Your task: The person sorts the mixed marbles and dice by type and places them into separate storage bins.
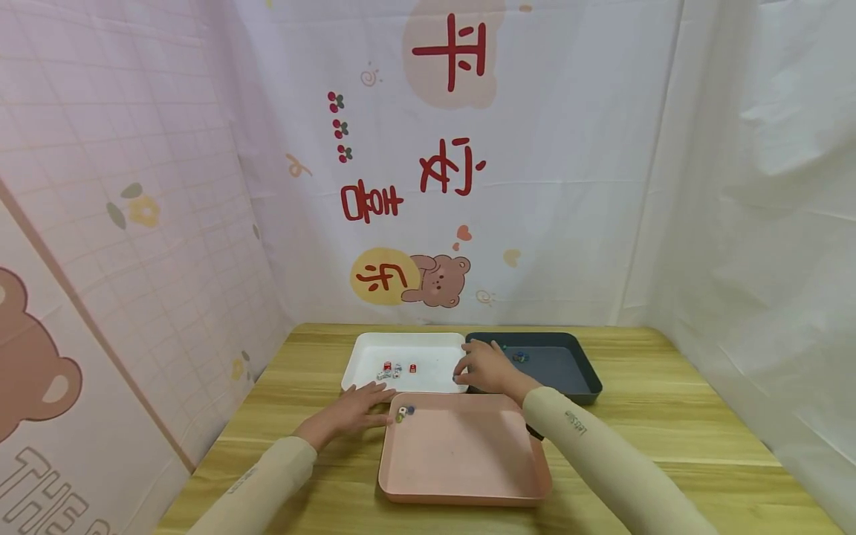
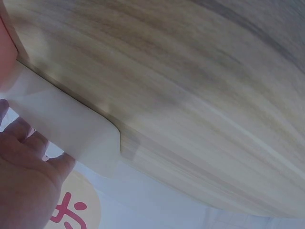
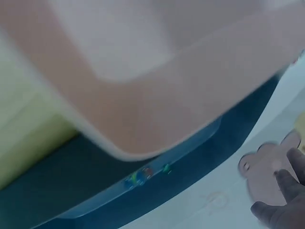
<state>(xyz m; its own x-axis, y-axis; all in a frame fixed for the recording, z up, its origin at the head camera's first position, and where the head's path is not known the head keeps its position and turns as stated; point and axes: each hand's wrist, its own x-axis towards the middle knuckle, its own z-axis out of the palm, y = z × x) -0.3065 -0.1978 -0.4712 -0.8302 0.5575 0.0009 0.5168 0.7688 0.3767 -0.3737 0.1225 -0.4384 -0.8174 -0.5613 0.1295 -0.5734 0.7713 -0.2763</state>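
My left hand (image 1: 357,410) has its fingers stretched out, resting near the pink tray's left corner and the white tray's front edge; in the left wrist view those fingers (image 2: 35,140) reach over the white tray's wall. Above the place where the white tray (image 1: 441,345) meets the dark tray (image 1: 568,375), my right hand (image 1: 491,368) pinches a small dark piece (image 1: 456,378), mostly hidden by the fingertips. Red dice (image 1: 412,368) and clear or whitish dice (image 1: 397,370) lie in the white tray. A few small pieces (image 1: 403,412), white, blue and yellow-green, sit in the pink tray's far left corner.
Blue and green glassy pieces (image 1: 521,357) are clustered in the dark tray. The pink tray (image 1: 468,446) stands in front of the other two on a wood-grain table (image 1: 655,423). Printed cloth (image 1: 555,186) hangs behind and at both sides.
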